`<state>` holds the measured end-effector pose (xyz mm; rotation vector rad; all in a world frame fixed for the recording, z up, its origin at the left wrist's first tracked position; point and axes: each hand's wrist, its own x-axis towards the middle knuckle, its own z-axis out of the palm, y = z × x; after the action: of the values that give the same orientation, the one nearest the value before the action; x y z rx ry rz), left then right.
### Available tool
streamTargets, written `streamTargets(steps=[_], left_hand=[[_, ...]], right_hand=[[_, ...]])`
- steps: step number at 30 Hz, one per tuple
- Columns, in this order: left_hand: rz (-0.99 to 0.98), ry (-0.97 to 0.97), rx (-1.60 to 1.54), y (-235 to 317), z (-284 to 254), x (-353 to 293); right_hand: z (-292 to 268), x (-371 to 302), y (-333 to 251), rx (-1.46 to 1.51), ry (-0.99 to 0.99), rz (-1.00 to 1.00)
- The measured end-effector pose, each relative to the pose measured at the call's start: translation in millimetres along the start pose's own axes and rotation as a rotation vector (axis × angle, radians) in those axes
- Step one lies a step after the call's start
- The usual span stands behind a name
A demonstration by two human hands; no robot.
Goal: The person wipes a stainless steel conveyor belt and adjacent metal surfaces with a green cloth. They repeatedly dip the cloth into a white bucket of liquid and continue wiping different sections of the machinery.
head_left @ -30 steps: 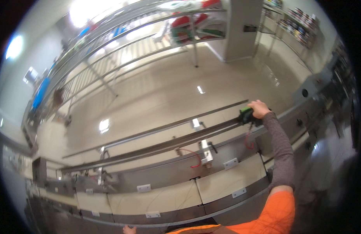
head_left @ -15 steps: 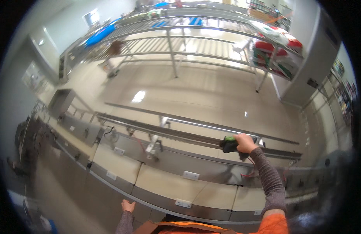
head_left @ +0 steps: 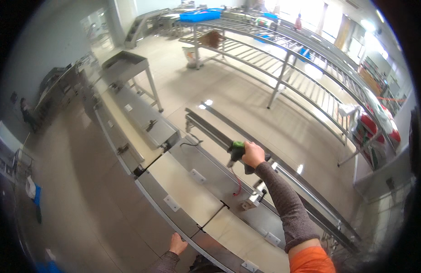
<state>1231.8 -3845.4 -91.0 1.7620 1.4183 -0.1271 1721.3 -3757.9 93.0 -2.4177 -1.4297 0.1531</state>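
Observation:
My right hand (head_left: pixel 253 155) is wrapped round a green-and-black power tool (head_left: pixel 238 150), probably a cordless one. It is held over the long dark metal rails (head_left: pixel 212 129) beyond the conveyor; whether it touches them I cannot tell. A thin red line (head_left: pixel 238 184) hangs below it beside a metal bracket (head_left: pixel 252 201). Low in front of me, my left hand (head_left: pixel 177 244) is curled closed beside the near edge of the conveyor (head_left: pixel 181 171), which has cream belt sections and steel sides. Anything inside that hand is too small to make out.
Past the rails stands a long roller rack (head_left: pixel 283 75) with a blue crate (head_left: pixel 200 16) on its left end. A steel tray table (head_left: pixel 124 66) is at the conveyor's far left. Red and white sacks (head_left: pixel 374 132) rest by the rack's right end.
The view has swung to the left. My right hand has carried the power tool leftward along the rails. My left hand is closer to the conveyor's near edge.

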Motion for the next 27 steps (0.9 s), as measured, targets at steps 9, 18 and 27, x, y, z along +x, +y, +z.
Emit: streamTargets(steps=[9,18,27], left_hand=[[0.103,-0.275,-0.037,-41,16,24],[-0.040,-0.283,-0.037,15,-4,17],[-0.159,-0.232,-0.176,-1,8,22]], right_hand=[[72,139,-121,-0.044,0.037,-0.014],[77,139,-104,0.386,0.630,-0.009],[-2,-74,-72,1.952,-0.107,0.084]])
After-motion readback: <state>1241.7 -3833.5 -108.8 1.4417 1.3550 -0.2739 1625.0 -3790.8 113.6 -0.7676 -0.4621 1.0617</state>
